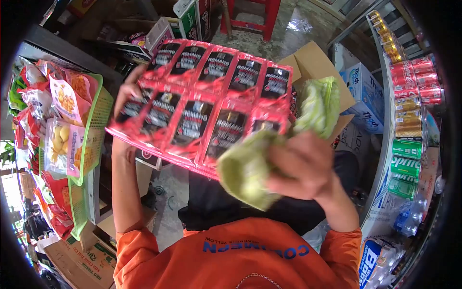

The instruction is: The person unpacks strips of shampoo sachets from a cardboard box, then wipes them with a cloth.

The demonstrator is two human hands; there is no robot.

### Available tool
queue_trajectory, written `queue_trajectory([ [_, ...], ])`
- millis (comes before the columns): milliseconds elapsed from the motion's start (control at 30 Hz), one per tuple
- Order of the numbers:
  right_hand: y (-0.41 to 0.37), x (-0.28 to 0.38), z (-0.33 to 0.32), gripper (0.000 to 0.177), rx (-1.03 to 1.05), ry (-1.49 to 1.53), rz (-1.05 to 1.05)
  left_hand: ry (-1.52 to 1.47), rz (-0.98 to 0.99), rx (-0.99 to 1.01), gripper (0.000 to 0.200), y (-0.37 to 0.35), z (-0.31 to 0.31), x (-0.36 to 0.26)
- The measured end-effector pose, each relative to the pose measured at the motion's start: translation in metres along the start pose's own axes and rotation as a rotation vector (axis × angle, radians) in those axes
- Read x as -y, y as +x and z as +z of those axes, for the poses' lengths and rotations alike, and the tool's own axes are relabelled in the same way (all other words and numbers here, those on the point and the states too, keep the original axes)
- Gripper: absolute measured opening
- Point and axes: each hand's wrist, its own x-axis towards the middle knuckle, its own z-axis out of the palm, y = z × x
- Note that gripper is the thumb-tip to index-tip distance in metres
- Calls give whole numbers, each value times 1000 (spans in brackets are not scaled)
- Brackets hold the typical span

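Observation:
My left hand [129,91] grips the left edge of a wide pack of red and black Romano sachets [195,118], lifted and tilted in front of my body. The sachets lie in two rows on its face, under shiny wrapping. In my right hand [305,166] is a light green cloth [248,168], bunched in the closed fingers and blurred by motion. One part of the cloth overlaps the pack's lower right corner. The other part rises behind the hand, over an open cardboard box [315,62].
A green basket [94,130] of bagged snacks stands at left. On the right shelf are red cans [416,79], green cans [404,166] and bottles. Blue-and-white cartons [363,91] sit below it. A red stool [250,21] stands ahead; cardboard boxes [79,262] lie at lower left.

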Motion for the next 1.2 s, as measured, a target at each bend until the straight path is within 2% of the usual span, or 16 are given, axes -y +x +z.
queue_trajectory([
  [67,-28,6,33,8,87,-51,-21,154,-151,56,54,-29,-32,33],
  [167,-61,8,60,10,159,-22,1,-219,-579,-127,64,-75,-30,42],
  [300,-59,10,63,13,201,93,99,-505,-539,-326,62,-59,-2,28],
  [333,-54,8,59,15,268,117,105,-763,-567,-157,62,-57,-15,29],
  [400,-35,0,44,22,378,324,178,-746,-608,-169,62,-47,-4,20],
  [467,-17,-4,27,33,454,838,477,-531,-581,-287,62,-46,5,18],
  [500,-9,-9,24,38,440,890,489,-378,-592,-264,61,-39,15,7],
  [533,2,-11,22,35,345,880,497,-226,-603,-239,60,-35,21,0],
  [667,54,10,62,36,2,463,457,-349,-562,-308,58,-39,26,10],
  [733,68,31,87,35,181,364,200,-278,-618,-288,62,-55,11,21],
  [800,63,37,136,33,248,189,-42,-674,-550,-270,69,-39,31,15],
  [867,66,23,145,33,317,273,-21,-582,-586,-286,72,-42,30,10],
  [933,79,0,141,38,299,69,88,-334,-643,-449,69,-50,30,14],
  [1033,73,-49,151,39,90,-37,457,-426,-546,-369,58,-49,31,24],
  [1133,74,-29,148,32,191,168,351,-328,-500,-295,54,-47,34,17],
  [1200,72,-1,137,30,247,320,121,-219,-549,-321,61,-60,19,31],
])
